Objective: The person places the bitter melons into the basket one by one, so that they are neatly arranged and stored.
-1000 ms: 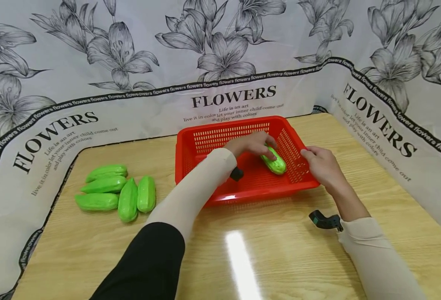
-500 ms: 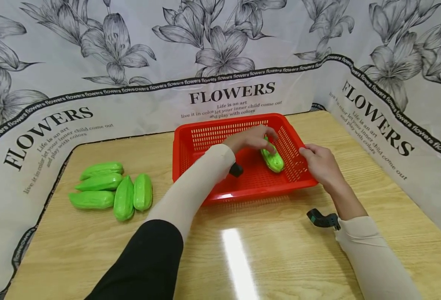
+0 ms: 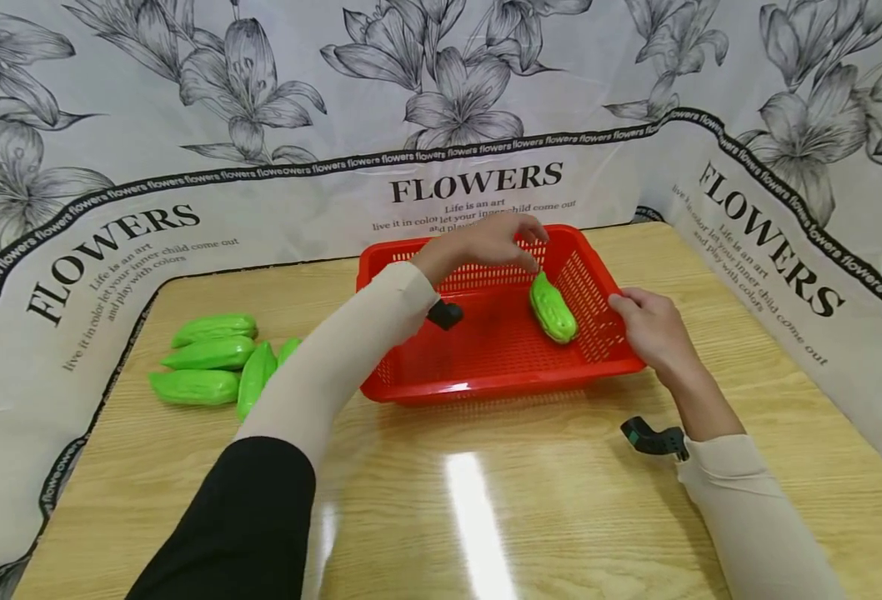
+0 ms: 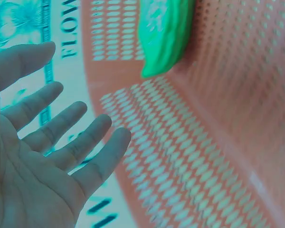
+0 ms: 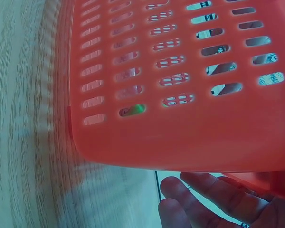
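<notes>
A green ridged gourd (image 3: 553,308) lies in the right part of a red plastic basket (image 3: 478,386). My left hand (image 3: 489,242) hovers above the basket's back, fingers spread and holding nothing. In the left wrist view, the palm of the left hand (image 4: 38,161) faces the camera, apart from the gourd (image 4: 167,35). With thumb and fingers, my right hand (image 3: 653,329) grips the basket's right rim. The right wrist view has the slotted basket wall (image 5: 190,137) above the fingers of that hand (image 5: 204,202).
Several more green gourds (image 3: 204,353) lie together on the wooden table (image 3: 561,500), left of the basket. My left sleeve (image 3: 336,350) partly hides them in the head view. A white flower-printed cloth (image 3: 298,217) stands up around the table's back and sides.
My left hand has let go of the gourd, which stays in the basket, and has risen back and to the left. The right hand keeps its grip on the rim.
</notes>
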The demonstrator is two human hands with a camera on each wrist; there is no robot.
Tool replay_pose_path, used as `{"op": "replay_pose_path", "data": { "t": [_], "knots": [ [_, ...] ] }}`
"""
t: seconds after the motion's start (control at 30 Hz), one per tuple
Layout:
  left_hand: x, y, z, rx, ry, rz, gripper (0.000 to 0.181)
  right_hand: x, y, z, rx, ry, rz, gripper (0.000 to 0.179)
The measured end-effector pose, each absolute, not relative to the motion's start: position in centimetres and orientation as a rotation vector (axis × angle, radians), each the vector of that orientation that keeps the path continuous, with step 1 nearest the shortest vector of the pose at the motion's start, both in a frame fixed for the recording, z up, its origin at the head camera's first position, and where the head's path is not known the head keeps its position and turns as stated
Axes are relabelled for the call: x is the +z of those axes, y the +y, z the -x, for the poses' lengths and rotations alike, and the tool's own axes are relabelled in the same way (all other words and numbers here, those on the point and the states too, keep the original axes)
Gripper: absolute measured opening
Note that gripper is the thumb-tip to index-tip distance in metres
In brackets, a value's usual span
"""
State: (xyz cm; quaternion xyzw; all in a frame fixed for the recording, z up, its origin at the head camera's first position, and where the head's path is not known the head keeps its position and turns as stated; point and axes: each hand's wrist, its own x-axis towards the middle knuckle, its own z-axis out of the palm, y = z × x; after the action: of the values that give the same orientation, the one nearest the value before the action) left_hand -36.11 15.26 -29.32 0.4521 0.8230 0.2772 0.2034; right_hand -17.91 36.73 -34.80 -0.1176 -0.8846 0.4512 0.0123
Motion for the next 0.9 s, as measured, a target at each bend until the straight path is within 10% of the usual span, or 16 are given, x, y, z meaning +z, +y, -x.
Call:
{"op": "replay_pose_path", "data": {
  "t": [0.9],
  "knots": [
    [-24.2, -4.8, 33.3, 0.733, 2.827, -1.134, 0.055, -35.0, 36.6, 18.4, 1.371, -2.788, 0.324, 0.066]
  ]
}}
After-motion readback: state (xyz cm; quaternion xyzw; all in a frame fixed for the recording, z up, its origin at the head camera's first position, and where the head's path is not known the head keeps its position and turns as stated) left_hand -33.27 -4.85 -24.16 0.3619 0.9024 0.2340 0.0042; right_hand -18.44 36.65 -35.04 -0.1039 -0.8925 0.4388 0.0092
